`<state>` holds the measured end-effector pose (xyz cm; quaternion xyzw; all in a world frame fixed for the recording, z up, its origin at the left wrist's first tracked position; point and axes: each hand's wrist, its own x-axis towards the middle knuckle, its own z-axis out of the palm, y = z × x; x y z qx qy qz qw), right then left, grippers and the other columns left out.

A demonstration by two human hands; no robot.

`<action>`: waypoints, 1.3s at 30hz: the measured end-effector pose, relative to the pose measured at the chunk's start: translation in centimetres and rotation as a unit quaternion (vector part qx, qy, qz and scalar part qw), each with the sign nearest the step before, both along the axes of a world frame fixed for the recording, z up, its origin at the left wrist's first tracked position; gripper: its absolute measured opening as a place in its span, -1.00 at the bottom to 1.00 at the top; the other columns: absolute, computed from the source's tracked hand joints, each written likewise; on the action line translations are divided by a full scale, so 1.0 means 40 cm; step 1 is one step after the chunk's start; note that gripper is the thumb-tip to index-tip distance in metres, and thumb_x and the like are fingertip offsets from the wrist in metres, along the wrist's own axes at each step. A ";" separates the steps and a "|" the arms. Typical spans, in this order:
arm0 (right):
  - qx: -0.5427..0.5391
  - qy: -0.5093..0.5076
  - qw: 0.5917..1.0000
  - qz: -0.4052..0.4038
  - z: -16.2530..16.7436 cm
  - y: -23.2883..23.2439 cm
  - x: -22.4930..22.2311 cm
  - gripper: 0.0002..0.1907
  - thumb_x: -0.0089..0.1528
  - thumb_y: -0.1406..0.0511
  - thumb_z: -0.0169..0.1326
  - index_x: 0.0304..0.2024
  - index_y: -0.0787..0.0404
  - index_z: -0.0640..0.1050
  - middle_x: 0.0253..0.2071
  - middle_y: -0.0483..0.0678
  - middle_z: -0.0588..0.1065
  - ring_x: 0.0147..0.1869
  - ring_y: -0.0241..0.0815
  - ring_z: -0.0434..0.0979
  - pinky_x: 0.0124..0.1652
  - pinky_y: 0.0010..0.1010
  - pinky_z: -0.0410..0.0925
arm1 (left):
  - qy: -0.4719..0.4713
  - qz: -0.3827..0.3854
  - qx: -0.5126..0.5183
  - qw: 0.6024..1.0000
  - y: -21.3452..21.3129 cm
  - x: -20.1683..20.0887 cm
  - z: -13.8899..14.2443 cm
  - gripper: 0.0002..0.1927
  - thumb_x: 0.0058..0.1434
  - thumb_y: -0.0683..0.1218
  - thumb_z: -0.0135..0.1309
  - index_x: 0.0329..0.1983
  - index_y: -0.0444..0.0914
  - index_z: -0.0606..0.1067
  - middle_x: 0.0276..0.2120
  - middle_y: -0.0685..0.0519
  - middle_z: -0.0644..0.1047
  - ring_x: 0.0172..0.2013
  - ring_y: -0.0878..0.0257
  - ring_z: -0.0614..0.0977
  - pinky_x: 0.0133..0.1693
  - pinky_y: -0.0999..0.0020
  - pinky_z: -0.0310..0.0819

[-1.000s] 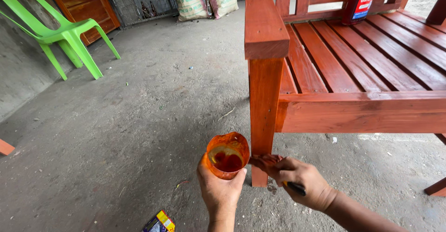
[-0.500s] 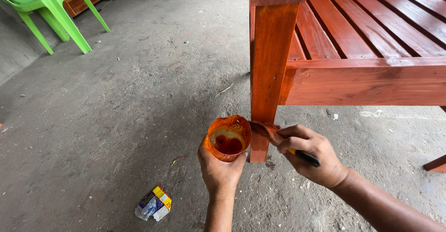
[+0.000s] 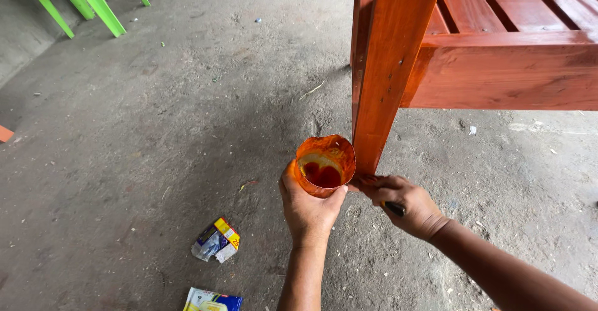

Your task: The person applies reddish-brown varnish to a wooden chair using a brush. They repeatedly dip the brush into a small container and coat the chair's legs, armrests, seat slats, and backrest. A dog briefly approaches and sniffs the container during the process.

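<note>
Left hand (image 3: 309, 206) wraps its fingers round a cup (image 3: 324, 164) of stain; at three o'clock, right hand (image 3: 402, 204) pinches a brush handle (image 3: 394, 209) beside the bench leg (image 3: 389, 80).

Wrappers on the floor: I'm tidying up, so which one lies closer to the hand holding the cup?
The crumpled yellow-and-blue wrapper; the blue-and-white packet lies farther from the left hand, at the frame's bottom edge.

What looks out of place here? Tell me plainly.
Two crumpled wrappers litter the concrete floor: one yellow-and-blue wrapper, another blue packet at the bottom edge. The cup of red stain has a bent, misshapen rim.
</note>
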<state>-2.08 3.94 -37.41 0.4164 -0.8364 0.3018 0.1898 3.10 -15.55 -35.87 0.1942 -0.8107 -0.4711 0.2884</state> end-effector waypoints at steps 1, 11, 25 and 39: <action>-0.029 0.005 0.999 0.024 0.017 0.006 -0.001 -0.81 0.08 0.41 0.27 -0.26 0.08 0.63 -0.03 -0.02 0.59 0.04 -0.03 0.65 -0.05 -0.31 0.56 | 0.001 -0.007 0.001 1.000 -0.002 0.000 -0.005 0.06 -0.29 -0.01 0.53 0.28 -0.17 0.22 0.19 -0.12 0.34 0.17 -0.09 0.52 0.12 0.00 0.53; -0.045 0.042 0.998 0.006 0.073 0.062 0.005 -0.79 0.03 0.41 0.33 -0.32 0.09 0.60 -0.08 -0.05 0.55 -0.03 -0.12 0.66 -0.11 -0.39 0.55 | -0.044 -0.005 0.002 0.999 -0.020 -0.019 -0.052 0.10 -0.28 -0.01 0.54 0.30 -0.17 0.15 0.18 -0.11 0.31 0.17 -0.05 0.52 0.08 0.00 0.58; 0.123 0.007 0.992 -0.015 -0.208 -0.055 -0.027 -0.82 0.08 0.40 0.14 -0.30 0.01 0.59 -0.04 -0.02 0.53 0.06 0.06 0.58 -0.17 -0.26 0.56 | -0.007 -0.003 0.014 1.000 -0.025 -0.019 -0.137 0.05 -0.30 -0.02 0.53 0.27 -0.21 0.24 0.16 -0.12 0.38 0.15 -0.07 0.54 0.11 0.05 0.55; 0.214 -0.065 0.974 -0.038 -0.144 0.006 -0.003 -0.77 0.11 0.41 0.13 -0.24 -0.03 0.61 0.00 -0.10 0.53 0.10 -0.05 0.54 -0.06 -0.31 0.53 | -0.068 -0.038 0.025 0.997 -0.017 -0.008 -0.120 0.11 -0.26 -0.01 0.52 0.33 -0.18 0.15 0.20 -0.14 0.29 0.19 -0.07 0.50 0.11 0.07 0.57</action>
